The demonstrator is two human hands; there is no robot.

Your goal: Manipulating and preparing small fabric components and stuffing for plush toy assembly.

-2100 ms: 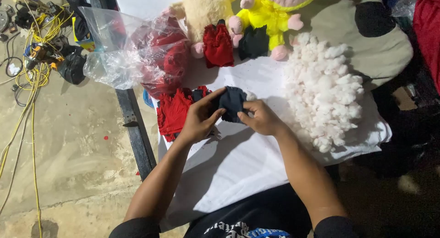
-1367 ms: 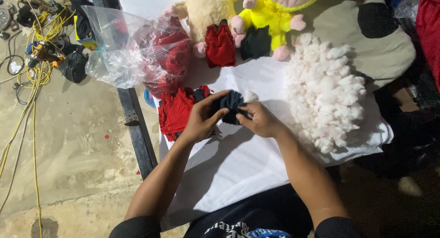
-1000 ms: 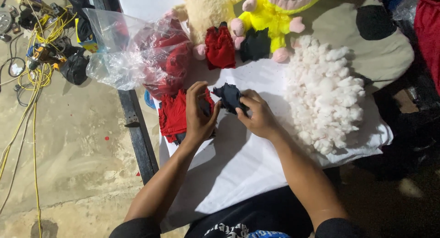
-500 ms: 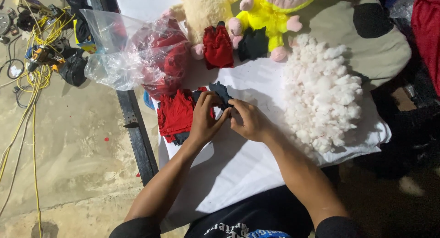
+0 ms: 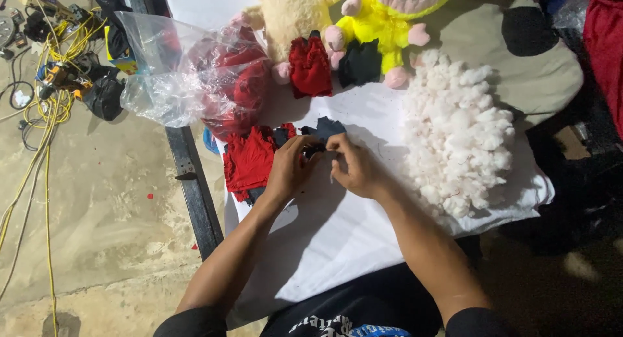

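Both hands have slid up and left across the white sheet (image 5: 363,246) since two seconds back, closer to its far-left edge, and the dark fabric piece (image 5: 322,131) went with them. I see the left hand (image 5: 290,170) now lying partly over the red fabric pile (image 5: 250,162), fingers curled and pinching the near edge of the dark piece. The right hand (image 5: 354,171) meets it from the other side, fingertips pressed together on the same edge; something thin and pale sticks down from that pinch, too small for me to tell what. Earlier the dark piece was bunched up between both palms; now it lies flatter, most of it showing just beyond the knuckles. My read: the work has gone from kneading or turning the piece to fine work on one edge. Unchanged: white stuffing heap (image 5: 457,132) along the right side of the sheet, well apart from the hands; clear plastic bag (image 5: 188,77) of red pieces hanging over the far-left corner; cream plush toy (image 5: 292,16) and yellow plush toy (image 5: 383,22) along the far edge, small red and black garments at their feet.
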